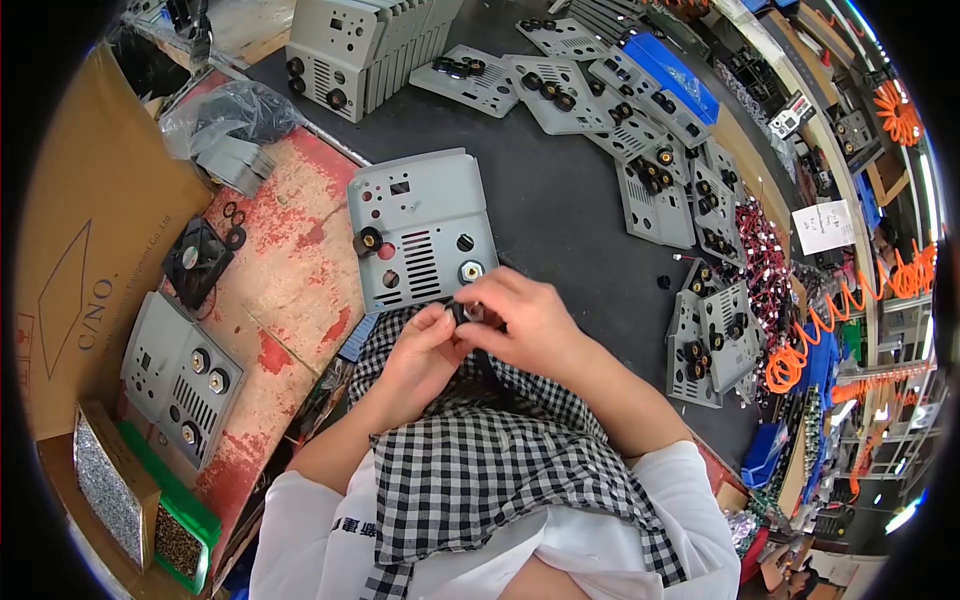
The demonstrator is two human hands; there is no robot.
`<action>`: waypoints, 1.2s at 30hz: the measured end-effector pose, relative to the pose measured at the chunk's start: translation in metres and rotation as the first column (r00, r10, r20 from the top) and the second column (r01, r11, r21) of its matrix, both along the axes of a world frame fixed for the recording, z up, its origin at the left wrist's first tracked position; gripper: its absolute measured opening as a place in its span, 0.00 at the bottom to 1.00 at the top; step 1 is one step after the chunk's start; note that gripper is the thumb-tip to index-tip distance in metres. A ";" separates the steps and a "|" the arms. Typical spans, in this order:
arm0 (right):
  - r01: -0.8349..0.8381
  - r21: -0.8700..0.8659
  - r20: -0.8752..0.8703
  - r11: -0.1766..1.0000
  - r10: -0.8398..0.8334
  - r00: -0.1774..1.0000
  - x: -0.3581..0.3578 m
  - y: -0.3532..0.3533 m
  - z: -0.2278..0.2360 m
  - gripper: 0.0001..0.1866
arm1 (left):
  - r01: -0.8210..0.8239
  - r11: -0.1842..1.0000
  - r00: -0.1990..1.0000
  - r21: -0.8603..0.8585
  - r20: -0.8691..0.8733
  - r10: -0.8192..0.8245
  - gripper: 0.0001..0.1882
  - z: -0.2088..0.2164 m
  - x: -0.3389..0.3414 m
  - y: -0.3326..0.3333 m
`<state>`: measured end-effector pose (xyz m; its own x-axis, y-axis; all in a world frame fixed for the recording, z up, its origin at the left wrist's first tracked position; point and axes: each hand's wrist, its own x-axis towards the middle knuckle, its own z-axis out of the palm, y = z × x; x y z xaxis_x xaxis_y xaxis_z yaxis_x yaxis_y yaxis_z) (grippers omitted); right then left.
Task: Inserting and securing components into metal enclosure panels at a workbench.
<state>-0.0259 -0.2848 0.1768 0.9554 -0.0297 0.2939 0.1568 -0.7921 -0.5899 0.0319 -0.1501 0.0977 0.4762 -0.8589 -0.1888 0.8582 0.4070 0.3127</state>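
Observation:
My left hand [422, 348] and my right hand [530, 318] meet above my lap, fingertips pinched round a small black round fitting [459, 311]. Fingers cover most of it, so its exact kind is hidden. Just beyond them lies a grey slotted metal panel [458, 196] with round and square cut-outs. One black socket [369, 240] sits at its left edge. A brass-centred socket with a pale ring [471, 271] is at its lower right, right by my right fingers.
Several panels with black sockets [655, 205] spread over the dark bench; a panel stack [330, 70] stands at the back. Left are a black fan [197, 262], another panel [183, 380], a carton [120, 240] and a green bin [200, 518]. Red-and-white wires [752, 262] and orange coiled hose [790, 368] lie right.

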 end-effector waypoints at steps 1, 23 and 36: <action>-0.028 -0.004 -0.051 1.000 0.028 0.998 -0.001 0.002 -0.003 0.13 | -0.004 1.000 1.000 -0.004 -0.002 0.004 0.02 -0.005 -0.003 0.005; 0.036 0.202 -0.097 0.979 -0.016 0.995 -0.007 0.005 -0.025 0.16 | 0.069 0.997 0.996 0.022 -0.058 -0.067 0.07 -0.036 -0.003 0.013; 0.044 0.057 -0.016 0.997 -0.043 0.999 -0.013 0.006 -0.019 0.13 | 0.007 1.000 0.994 -0.016 -0.106 -0.008 0.02 -0.039 -0.014 0.015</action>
